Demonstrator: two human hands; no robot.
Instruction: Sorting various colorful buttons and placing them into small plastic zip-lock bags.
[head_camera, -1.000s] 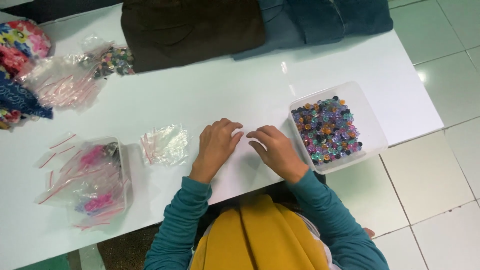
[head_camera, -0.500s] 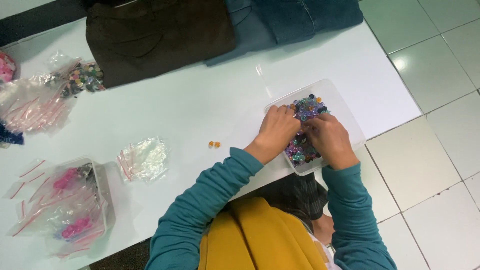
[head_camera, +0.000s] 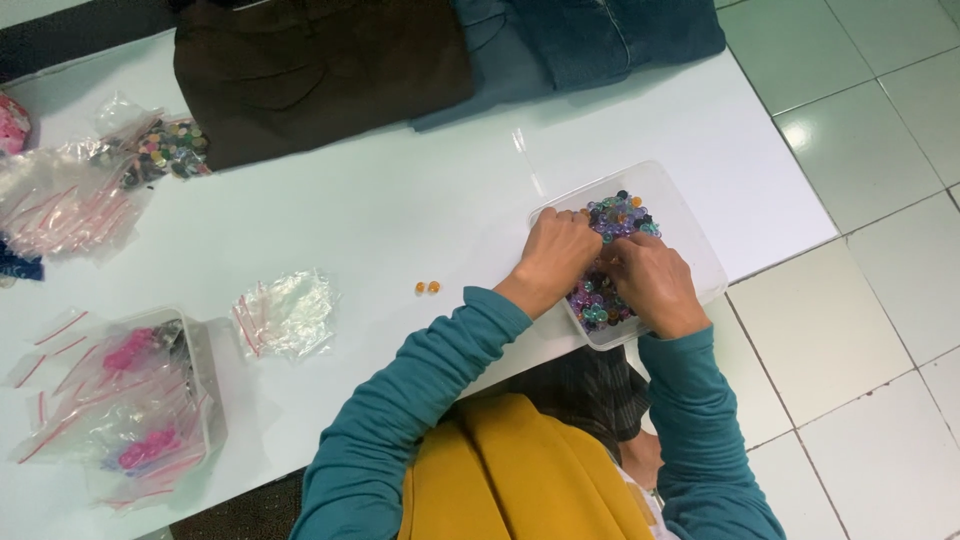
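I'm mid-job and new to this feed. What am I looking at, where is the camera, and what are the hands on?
There is no machine: a person works with bare hands, filmed from a camera on their head looking down. Both hands, the left hand and the right hand, are inside a clear plastic tub of small coloured beads at the edge of a white table. Whether either hand grips beads is hidden. Two orange beads lie loose on the table, beside a pile of small clear bags. Dark folded clothes lie at the far side.
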